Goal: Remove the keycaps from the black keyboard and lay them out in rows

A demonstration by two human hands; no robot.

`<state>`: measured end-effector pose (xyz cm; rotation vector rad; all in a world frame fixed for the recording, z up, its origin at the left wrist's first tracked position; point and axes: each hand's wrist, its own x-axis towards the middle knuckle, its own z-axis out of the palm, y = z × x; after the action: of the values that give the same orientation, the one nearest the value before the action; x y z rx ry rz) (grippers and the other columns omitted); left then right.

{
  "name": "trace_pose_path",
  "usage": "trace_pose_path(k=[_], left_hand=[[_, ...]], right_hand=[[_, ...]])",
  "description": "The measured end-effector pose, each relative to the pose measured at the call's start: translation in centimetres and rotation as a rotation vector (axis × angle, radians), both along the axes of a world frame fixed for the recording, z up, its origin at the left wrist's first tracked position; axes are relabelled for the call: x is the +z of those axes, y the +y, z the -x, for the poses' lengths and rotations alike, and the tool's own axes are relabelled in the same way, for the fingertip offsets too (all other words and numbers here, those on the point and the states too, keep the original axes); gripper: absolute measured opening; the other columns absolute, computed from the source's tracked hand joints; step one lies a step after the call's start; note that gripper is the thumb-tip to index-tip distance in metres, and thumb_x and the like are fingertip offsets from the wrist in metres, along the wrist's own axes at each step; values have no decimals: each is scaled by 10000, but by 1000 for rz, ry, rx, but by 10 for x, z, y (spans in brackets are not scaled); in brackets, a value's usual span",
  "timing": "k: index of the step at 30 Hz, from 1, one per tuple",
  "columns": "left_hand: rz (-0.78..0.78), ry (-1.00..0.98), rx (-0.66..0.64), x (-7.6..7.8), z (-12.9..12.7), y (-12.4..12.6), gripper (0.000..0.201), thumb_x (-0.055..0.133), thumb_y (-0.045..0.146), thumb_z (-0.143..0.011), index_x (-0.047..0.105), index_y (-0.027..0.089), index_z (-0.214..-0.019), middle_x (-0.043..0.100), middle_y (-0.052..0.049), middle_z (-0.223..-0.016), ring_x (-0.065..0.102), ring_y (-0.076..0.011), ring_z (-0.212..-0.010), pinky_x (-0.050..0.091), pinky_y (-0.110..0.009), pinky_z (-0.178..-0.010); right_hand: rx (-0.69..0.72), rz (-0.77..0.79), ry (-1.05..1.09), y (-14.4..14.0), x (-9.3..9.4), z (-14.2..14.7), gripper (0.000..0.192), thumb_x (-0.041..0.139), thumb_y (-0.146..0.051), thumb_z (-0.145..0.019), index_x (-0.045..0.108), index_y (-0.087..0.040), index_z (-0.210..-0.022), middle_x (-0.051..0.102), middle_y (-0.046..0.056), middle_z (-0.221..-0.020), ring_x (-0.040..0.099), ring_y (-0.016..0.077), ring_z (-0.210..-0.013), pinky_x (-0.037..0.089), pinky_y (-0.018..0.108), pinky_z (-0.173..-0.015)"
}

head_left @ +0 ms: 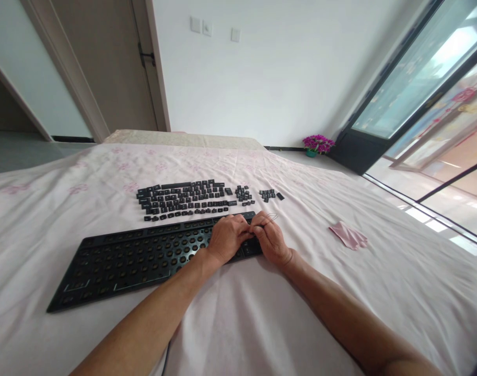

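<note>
A black keyboard [144,250] lies at an angle on the pink sheet, most of its key positions bare of caps. My left hand [228,236] rests over its right part, fingers curled in and pressed together near my right fingertips. What the left fingers hold, if anything, is hidden. At the keyboard's right end, my right hand [270,240] is closed around a thin wire tool [272,216], whose loops stick out above the knuckles. Beyond the keyboard, loose black keycaps [183,198] are laid out in rows, with smaller groups of keycaps [244,194] to the right.
A folded pink cloth [348,235] lies on the bed sheet [309,209] to the right. Under my left forearm a dark cable [166,359] runs toward me. Purple flowers [318,143] stand on the floor by the glass door, and a closed door [105,62] is at the left.
</note>
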<state>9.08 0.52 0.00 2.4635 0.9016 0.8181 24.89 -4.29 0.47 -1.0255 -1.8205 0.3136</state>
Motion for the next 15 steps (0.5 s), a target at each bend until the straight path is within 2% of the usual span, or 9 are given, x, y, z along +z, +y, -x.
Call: trace_pose_path(k=[4,11,15], left_hand=[[61,-98,-13,0,0,-3,212,544,351,-927,725,243,-901,673,-4,-912,611,-152,-827,425,-252,-738],[151,-86,22,-4,0,2,66,655,232,-820,692,221,-874,688,-1,-890,631,-170,-839,456,-262,-756],[229,-183,30,-6,0,3,275,675,144,-764,666,238,-1022,710,14,-902,653,-158,-833,482,-261,-765]], right_hand=[[-67,-72,58,-1,-1,2,224,387,-276,-985,534,-218,-825,523,40,-794,510,187,-763,445,358,-748],[-121,-18,21,1,-1,4,209,411,-296,-970,559,-227,-839,557,49,-829,547,198,-806,469,371,-787],[-118,-30,-53,-2,0,3,165,444,-258,-948,598,-234,-894,599,64,-891,572,209,-848,469,387,-814]])
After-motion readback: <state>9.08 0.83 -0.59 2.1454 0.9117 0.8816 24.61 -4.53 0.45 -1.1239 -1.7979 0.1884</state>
